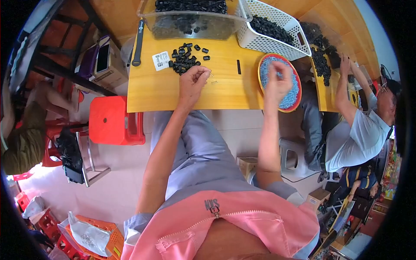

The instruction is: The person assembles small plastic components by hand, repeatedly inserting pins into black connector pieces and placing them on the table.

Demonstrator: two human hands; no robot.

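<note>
Right hand over blue pieces

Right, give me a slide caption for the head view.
At a yellow table, left hand beside black parts, right hand over a bowl of blue pieces.

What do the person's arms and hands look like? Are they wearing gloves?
No gloves! The left hand and right hand are bare, and no watch or bracelet shows. The left forearm and right forearm are bare too. Nearer the shoulders are short grey-blue fabric sleeves with whitish parts, beside a pink fabric top with a pale-toothed zip.
</note>
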